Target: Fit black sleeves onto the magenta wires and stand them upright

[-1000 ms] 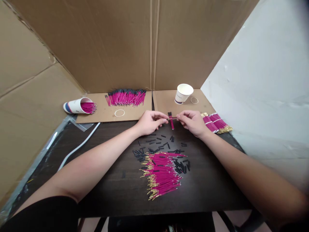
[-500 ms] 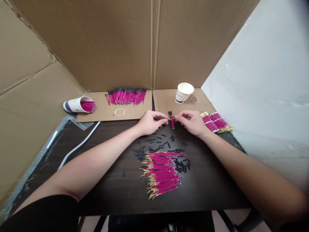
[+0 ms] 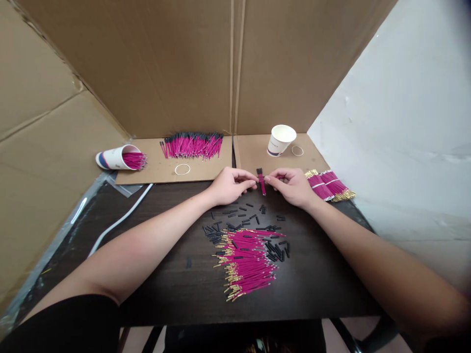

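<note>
Nearest you, a loose pile of pink gold-tipped pins point(image 3: 246, 264) lies on the dark table point(image 3: 165, 274) among scattered black sleeves point(image 3: 235, 215). Beyond it, your left hand point(image 3: 230, 186) and right hand point(image 3: 290, 186) meet, fingertips pinched on a small bunch of pink pins point(image 3: 261, 180) held just above the tabletop (which fingers grip which pin is too small to tell). The tilted paper cup point(image 3: 280, 140) carries unreadable print.

Beyond the hands, tall brown cardboard panels point(image 3: 176, 68) stand as a back wall, and another cardboard sheet point(image 3: 40, 122) slants along the left. To the right of the hands rises a plain white wall point(image 3: 405, 108), evenly lit. Beneath them lies a dark wooden table point(image 3: 176, 284), with flat cardboard point(image 3: 154, 171) along its far edge.
</note>
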Tool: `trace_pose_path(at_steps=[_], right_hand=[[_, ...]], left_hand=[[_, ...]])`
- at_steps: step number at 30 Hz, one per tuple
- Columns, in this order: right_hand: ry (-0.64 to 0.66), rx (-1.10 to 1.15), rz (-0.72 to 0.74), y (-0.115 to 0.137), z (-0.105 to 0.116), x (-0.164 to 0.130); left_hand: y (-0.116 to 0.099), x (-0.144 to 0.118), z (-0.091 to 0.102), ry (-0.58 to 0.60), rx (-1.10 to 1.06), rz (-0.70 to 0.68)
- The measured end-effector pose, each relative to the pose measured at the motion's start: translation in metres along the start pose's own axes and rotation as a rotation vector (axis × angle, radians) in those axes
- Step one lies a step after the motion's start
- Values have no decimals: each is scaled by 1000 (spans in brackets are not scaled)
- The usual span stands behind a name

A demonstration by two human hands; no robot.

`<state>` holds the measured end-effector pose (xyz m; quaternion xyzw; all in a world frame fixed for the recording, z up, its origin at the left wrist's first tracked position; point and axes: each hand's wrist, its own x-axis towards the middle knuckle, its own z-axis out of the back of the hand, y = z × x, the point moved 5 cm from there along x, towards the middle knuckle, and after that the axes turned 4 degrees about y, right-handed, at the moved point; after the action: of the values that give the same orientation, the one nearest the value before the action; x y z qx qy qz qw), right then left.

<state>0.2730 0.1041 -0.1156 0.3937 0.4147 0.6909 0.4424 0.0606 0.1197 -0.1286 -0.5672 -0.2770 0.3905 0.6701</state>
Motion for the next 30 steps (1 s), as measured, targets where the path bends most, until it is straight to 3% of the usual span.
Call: trace_pose_path(at_steps=[30], right_hand=[[-65,72,-70,-3,1,1]], left_hand=[[-4,0,-1,-32,-6,9]])
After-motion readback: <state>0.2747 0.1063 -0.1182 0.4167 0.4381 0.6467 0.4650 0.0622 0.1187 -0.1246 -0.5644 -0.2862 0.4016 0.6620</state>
